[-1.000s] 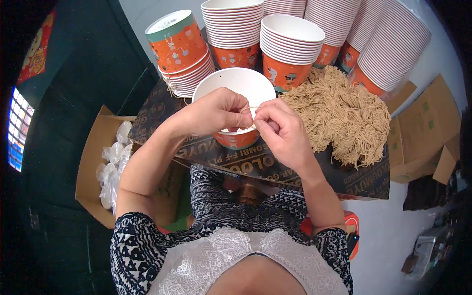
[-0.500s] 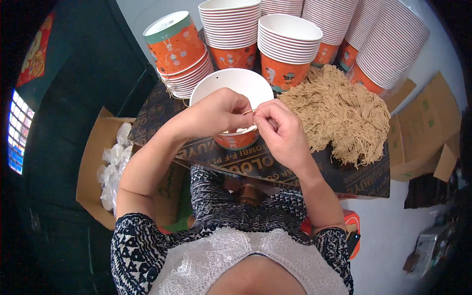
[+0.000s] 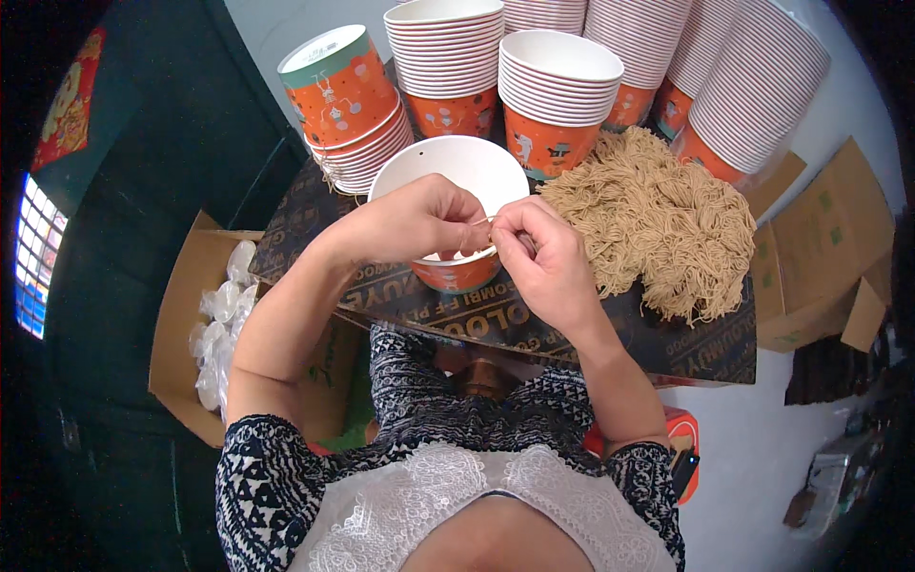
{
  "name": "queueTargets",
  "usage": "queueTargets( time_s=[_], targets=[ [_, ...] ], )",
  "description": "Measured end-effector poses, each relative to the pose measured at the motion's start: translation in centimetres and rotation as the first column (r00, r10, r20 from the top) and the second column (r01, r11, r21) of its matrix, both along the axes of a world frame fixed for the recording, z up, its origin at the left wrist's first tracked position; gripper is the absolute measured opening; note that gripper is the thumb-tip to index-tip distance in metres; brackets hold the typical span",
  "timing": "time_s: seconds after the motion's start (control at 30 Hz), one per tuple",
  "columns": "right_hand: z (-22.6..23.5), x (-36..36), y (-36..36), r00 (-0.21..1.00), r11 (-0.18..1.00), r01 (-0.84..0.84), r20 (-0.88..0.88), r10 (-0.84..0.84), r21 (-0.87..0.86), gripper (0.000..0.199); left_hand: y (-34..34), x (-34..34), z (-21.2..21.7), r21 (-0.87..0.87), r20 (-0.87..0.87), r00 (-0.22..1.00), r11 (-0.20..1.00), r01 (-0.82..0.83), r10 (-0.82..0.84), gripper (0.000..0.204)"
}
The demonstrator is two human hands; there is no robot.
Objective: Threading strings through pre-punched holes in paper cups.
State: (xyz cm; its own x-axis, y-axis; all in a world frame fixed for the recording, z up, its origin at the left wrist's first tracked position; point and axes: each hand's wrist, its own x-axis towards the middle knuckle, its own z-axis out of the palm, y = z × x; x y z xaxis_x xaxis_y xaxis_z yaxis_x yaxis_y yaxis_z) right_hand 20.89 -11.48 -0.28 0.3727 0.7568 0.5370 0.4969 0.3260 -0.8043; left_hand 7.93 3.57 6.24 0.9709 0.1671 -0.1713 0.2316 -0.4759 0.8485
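Note:
A white-lined orange paper bucket [image 3: 457, 277] stands upright at the table's near edge, a small hole showing high in its far wall. My left hand [image 3: 419, 217] reaches over the rim from the left, fingers curled down inside. Between the hands runs a short bit of tan cord [image 3: 483, 220]; the left thumb and fingers appear closed on it. My right hand [image 3: 546, 250] pinches the cord at the bucket's right rim, thumb against forefinger. The rest of the cord is hidden by my fingers.
A heap of tan cords [image 3: 658, 224] lies to the right on the dark printed table [image 3: 534, 319]. Nested bucket stacks [image 3: 558, 81] line the back; an upturned stack [image 3: 343, 91] stands at left. Beside the table are a carton [image 3: 181, 334] of clear plastic pieces and an open carton [image 3: 824, 248].
Both hands have stayed at the bucket's rim with only slight finger shifts. The left fingers sit a little lower into the bucket.

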Motion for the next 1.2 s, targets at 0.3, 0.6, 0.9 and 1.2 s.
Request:
queueTargets(
  time_s=[0.3, 0.6, 0.9, 1.2],
  targets=[
    [0.0, 0.5, 0.0, 0.999, 0.999, 0.009, 0.03, -0.01, 0.039, 0.004, -2.2, 0.1, -0.8, 0.319, 0.25, 0.961, 0.927, -0.196, 0.117, 0.013],
    [0.7, 0.9, -0.3, 0.986, 1.0, 0.006, 0.164, -0.011, 0.029, 0.014, -2.8, 0.2, -1.8, 0.475, 0.461, 0.886, 0.829, -0.295, 0.05, 0.012],
    [0.0, 1.0, -0.2, 0.996, 0.998, -0.029, 0.082, 0.025, 0.049, 0.009, -3.1, -0.1, -2.1, 0.53, 0.475, 0.88, 0.799, -0.284, -0.002, 0.01],
    [-0.2, 0.5, -0.3, 0.988, 0.996, 0.032, 0.149, -0.044, 0.08, 0.004, -2.8, -0.2, -2.1, 0.534, 0.469, 0.882, 0.809, -0.245, -0.042, 0.008]
  ],
)
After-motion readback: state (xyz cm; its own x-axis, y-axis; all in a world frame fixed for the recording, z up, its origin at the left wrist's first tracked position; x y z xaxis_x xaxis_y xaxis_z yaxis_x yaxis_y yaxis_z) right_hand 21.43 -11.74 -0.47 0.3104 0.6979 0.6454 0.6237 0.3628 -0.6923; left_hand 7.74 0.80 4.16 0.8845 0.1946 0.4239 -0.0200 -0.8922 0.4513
